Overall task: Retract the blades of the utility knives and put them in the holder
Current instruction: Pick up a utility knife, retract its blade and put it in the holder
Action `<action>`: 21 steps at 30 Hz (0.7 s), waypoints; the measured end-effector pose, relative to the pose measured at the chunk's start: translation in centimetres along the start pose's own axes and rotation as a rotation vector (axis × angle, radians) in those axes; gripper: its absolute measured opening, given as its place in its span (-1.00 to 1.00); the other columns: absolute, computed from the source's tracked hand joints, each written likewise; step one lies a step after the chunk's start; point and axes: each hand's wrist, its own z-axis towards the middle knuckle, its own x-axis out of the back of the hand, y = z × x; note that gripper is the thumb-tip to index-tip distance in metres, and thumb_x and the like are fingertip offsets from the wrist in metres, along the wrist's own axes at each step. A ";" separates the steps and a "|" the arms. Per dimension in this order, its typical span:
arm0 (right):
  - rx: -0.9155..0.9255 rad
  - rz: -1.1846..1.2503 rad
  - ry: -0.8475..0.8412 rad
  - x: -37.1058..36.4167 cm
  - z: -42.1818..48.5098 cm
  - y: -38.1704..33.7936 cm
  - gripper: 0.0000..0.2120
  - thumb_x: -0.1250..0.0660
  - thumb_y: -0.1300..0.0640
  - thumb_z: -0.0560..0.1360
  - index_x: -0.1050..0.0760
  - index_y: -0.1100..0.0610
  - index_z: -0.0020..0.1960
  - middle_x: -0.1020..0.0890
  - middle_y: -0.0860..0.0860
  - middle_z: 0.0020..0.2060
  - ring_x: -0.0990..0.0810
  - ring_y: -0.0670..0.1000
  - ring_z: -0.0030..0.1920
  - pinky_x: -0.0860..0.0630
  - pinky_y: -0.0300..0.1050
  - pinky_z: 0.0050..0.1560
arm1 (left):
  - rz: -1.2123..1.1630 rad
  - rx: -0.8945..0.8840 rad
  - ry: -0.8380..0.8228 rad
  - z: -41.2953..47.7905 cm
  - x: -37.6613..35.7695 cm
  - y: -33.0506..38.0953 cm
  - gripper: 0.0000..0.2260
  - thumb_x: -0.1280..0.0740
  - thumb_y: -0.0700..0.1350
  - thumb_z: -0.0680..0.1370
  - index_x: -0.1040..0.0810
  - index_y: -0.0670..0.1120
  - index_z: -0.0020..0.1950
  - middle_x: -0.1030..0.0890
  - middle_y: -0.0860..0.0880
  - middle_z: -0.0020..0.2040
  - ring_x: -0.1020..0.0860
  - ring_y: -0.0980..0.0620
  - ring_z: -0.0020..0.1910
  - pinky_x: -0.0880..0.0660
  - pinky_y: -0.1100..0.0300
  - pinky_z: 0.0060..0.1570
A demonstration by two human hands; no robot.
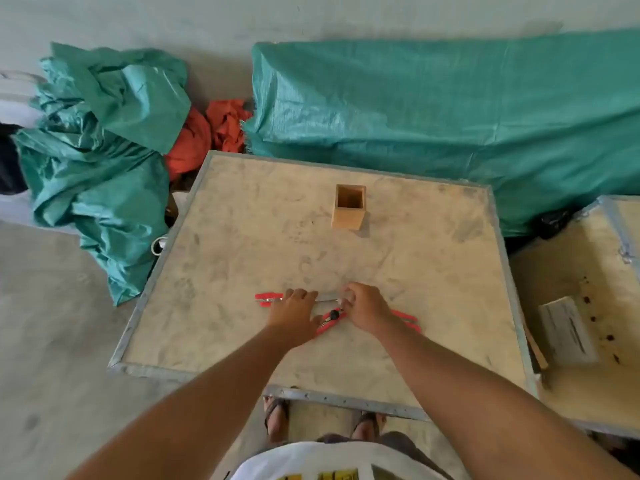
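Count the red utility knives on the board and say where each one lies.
3: one under the left hand, handle poking left; one angled between both hands; one under the right hand, handle poking right. Hands may hide more.

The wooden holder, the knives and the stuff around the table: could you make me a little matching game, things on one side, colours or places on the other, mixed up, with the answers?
Things:
1. wooden holder
2. utility knives
3. tarp
4. crumpled cloth

Descriptions:
A. orange-red, on the floor between two green heaps
B. green, draped over a long bulk behind the table
C. red-handled, lying flat under both hands
D. upright and open-topped, towards the table's far edge

Pairs: 1-D, 2-C, 3-B, 4-A
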 end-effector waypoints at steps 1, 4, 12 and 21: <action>-0.023 0.044 0.003 -0.9 -0.2 0.3 -0.71 -0.39 0.14 0.54 -0.60 0.15 0.25 -0.71 0.16 0.03 -0.67 0.19 0.08 -0.55 -0.08 0.11 | -0.031 0.020 -0.021 -0.3 -0.5 0.1 -0.49 -0.22 0.18 0.54 -0.34 -0.01 0.43 -0.45 -0.07 0.40 -0.39 -0.14 0.36 -0.44 -0.08 0.24; -0.083 0.111 -0.011 -2.8 -1.4 0.9 -0.73 -0.40 0.19 0.54 -0.62 0.16 0.24 -0.68 0.09 -0.11 -0.64 0.08 -0.07 -0.51 -0.18 0.01 | -0.094 0.061 -0.035 -0.7 -2.6 0.2 -0.53 -0.27 0.16 0.53 -0.38 -0.01 0.39 -0.42 -0.09 0.41 -0.39 -0.15 0.37 -0.46 -0.10 0.22; -0.219 0.247 0.041 -5.8 -1.3 1.1 -0.71 -0.47 0.17 0.50 -0.64 0.13 0.22 -0.71 0.07 -0.04 -0.65 0.02 -0.04 -0.47 -0.26 0.01 | -0.108 0.059 -0.095 -0.7 -5.9 -0.5 -0.54 -0.36 -0.02 0.52 -0.36 0.00 0.40 -0.44 -0.08 0.29 -0.44 -0.16 0.23 -0.50 -0.07 0.09; -0.399 0.636 0.135 -5.8 -3.5 0.5 -0.88 -0.45 0.25 0.53 -0.64 0.17 0.07 -0.69 0.10 -0.06 -0.72 0.11 -0.10 -0.72 0.04 -0.11 | -0.365 0.002 -0.032 -2.1 -6.1 -0.9 -0.67 -0.37 -0.09 0.48 -0.54 0.05 0.25 -0.54 -0.08 0.10 -0.51 -0.13 0.07 -0.53 0.02 0.02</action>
